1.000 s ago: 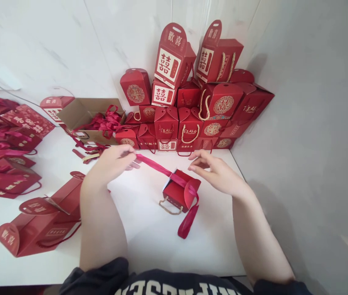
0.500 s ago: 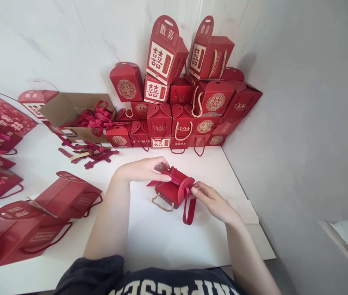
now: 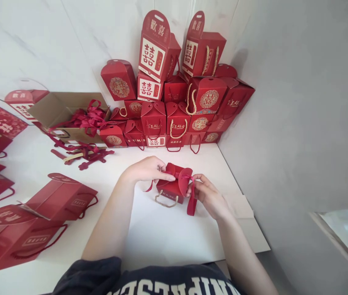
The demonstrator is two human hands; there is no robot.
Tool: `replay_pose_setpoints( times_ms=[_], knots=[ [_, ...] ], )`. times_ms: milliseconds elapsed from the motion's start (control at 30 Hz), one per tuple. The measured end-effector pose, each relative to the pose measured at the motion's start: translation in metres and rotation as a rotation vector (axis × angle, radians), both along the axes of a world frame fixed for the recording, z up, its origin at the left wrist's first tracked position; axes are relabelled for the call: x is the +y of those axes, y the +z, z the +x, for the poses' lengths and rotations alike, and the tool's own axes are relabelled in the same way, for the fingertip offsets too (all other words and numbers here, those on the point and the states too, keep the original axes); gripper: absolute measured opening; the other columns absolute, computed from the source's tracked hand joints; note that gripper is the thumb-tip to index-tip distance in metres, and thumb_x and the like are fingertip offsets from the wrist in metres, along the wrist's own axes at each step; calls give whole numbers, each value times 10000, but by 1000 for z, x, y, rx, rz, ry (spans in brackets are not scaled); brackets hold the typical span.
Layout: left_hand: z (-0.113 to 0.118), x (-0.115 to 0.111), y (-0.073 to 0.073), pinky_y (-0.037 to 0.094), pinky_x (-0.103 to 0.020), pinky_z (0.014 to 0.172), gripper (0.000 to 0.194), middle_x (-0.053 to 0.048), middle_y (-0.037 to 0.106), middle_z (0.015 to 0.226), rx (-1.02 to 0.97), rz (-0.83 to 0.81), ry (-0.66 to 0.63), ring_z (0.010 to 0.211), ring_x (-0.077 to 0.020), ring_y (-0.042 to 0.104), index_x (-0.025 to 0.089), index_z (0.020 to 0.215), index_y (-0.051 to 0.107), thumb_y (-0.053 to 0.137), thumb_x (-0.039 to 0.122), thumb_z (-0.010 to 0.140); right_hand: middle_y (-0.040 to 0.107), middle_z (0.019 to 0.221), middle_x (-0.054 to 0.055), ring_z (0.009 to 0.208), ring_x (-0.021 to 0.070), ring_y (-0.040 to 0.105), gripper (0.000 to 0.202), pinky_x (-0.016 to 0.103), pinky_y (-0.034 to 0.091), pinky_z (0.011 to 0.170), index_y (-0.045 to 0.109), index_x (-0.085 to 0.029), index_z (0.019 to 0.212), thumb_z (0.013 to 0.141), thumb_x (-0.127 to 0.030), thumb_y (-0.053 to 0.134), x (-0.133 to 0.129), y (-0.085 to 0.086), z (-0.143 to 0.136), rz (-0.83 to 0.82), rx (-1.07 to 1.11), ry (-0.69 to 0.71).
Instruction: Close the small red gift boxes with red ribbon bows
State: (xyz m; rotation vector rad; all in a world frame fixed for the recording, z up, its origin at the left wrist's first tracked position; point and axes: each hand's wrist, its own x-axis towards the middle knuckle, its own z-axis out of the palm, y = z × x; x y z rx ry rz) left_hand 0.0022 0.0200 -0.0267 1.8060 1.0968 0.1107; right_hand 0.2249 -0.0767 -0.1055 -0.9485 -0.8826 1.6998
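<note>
A small red gift box (image 3: 169,189) stands on the white table between my hands, its rounded top flaps partly raised. My left hand (image 3: 150,169) grips the left flap, the thumb reaching over the box top and the other fingers partly hidden behind. At the right flap, my right hand (image 3: 210,197) has its fingers closed around the dark pink ribbon (image 3: 191,206), which passes through that flap and hangs down in a loop. Another ribbon end shows below my left hand. A beige rope handle (image 3: 165,204) droops from the box's near side.
Red boxes (image 3: 153,119) are stacked against the back wall. A cardboard carton (image 3: 48,110) holds pink ribbons, with loose red strips (image 3: 84,155) before it. Larger red boxes (image 3: 62,200) lie at the left. A grey wall (image 3: 284,123) bounds the right side.
The box has turned and sits more upright, its flaps spread wider apart. My left thumb has moved further over the top. My right fingers have shifted around the ribbon. The view has moved slightly.
</note>
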Motion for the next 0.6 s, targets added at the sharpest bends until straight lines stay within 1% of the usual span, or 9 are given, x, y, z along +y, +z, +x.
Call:
replay_pose_setpoints(
  times_ms=[67,133,200,267,333,400,467,533,600],
  knots=[
    [0,1,2,328,-231,471,459,20,542,500,-45,-51,-13,457,-110,488,169,590,561,668,599,708,537,672,-36,566,105,514,219,255,425,590,501,-221,978,926,-432,476,5,4,5,-8,26,-39],
    [-3,2,6,365,-230,480,447,0,600,541,-91,-79,-24,450,-106,508,160,642,615,644,595,742,490,666,-52,496,75,424,272,222,359,505,520,-231,1016,923,-485,487,7,10,10,17,-26,-39],
    [-7,4,10,390,-228,483,431,-32,672,657,-138,-81,-15,455,-94,519,149,709,660,635,576,765,533,743,-40,556,77,468,276,216,377,534,528,-251,1056,870,-439,610,8,15,15,79,-155,-11],
    [-12,5,13,389,-221,466,413,-59,702,739,-158,-80,-2,459,-84,518,139,746,684,631,546,785,588,851,-12,716,105,551,312,232,432,649,553,-249,1050,806,-361,710,7,19,19,152,-303,3],
    [-19,7,15,366,-213,433,390,-64,702,726,-141,-83,12,445,-77,502,137,758,694,631,520,796,608,869,4,748,115,556,279,238,432,661,591,-227,1010,800,-363,713,7,22,23,174,-424,1],
    [-27,9,15,343,-205,404,363,-60,699,694,-103,-90,38,425,-75,490,144,759,691,648,503,787,598,773,-4,602,92,488,244,231,378,550,614,-204,941,841,-424,649,7,25,28,142,-515,-4],
    [-35,11,14,329,-197,391,338,-59,705,682,-70,-93,68,415,-76,492,153,773,687,671,491,770,568,673,-17,495,74,390,300,233,307,481,606,-185,837,878,-480,574,7,29,33,108,-583,0],
    [-41,13,12,360,-194,420,312,-55,701,642,-57,-90,76,428,-83,515,155,779,690,690,466,758,553,627,-19,481,74,370,371,239,290,478,574,-176,743,892,-513,533,7,32,38,102,-620,4],
    [-44,14,10,413,-203,484,292,-45,684,588,-65,-84,68,465,-101,561,155,786,699,694,445,758,559,643,-11,521,84,398,395,243,300,505,560,-175,707,888,-525,535,8,35,42,127,-653,-25]
  ],
)
